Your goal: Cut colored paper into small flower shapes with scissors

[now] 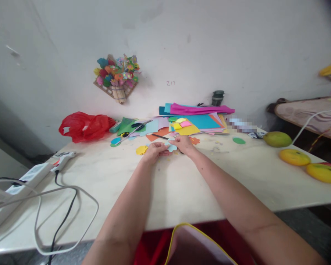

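A small light blue paper flower (171,147) with a scalloped edge is between my two hands, a little above the table. My left hand (156,151) pinches its left side between thumb and fingers. At the upper right edge of the flower, the fingers of my right hand (183,144) are closed on it; a small dark shape under this hand is too unclear to name. Left of my left hand lie yellow paper cutouts (141,149). An orange paper flower (195,141) is just beyond my right hand, and a dark pencil-like stick (160,136) lies behind the hands.
Coloured paper sheets (206,122), scissors (138,126) and a red plastic bag (85,127) line the back of the table (182,195). A glue gun (63,161), power strip (30,178) and loose cables are at left. Mangoes (294,157) and a green paper oval (238,140) lie right.
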{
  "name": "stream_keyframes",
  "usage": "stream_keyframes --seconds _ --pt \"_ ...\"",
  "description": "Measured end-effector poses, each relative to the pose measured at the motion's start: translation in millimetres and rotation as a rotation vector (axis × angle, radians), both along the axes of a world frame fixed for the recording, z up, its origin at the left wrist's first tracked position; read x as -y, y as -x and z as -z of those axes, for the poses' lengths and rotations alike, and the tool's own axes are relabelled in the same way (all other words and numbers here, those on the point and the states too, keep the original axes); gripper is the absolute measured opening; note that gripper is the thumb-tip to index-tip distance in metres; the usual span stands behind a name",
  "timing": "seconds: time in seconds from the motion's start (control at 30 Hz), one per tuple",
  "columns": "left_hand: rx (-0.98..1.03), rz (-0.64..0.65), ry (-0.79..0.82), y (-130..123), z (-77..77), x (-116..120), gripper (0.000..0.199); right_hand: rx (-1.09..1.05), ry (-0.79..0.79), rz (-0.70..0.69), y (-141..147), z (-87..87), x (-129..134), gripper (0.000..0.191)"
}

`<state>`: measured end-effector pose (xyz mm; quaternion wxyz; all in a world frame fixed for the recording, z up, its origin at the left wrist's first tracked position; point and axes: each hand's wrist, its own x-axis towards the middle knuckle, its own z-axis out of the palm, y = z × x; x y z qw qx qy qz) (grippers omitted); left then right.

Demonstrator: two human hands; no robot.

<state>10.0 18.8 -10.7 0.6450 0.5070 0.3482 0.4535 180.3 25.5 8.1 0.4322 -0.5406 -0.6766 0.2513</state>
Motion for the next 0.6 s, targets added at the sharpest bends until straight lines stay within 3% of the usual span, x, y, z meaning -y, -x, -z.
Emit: stream_keyframes --seconds 0.13,0.3,0.4,0.6 --pt "0.007 -0.015 -0.010 -0.9 1.4 -2.0 0.031 -0.092 0.057 -0.035 1.8 -1.8 4.0 0.046" --pt "0.038 -0.106 -0.026 0.3 -1.6 -1.4 0.030 -0.377 0.278 -0.316 -1.0 -9.5 12.9 0.032" --pt "0.063 -0.171 -0.007 1.2 -2.8 -1.3 0.029 -0.432 0.350 -0.411 -3.8 -10.1 13.7 0.019" --pt "0.113 -0.204 -0.010 -0.5 -2.1 -3.4 0.025 -0.513 0.374 -0.412 -6.2 -4.8 9.0 0.009"
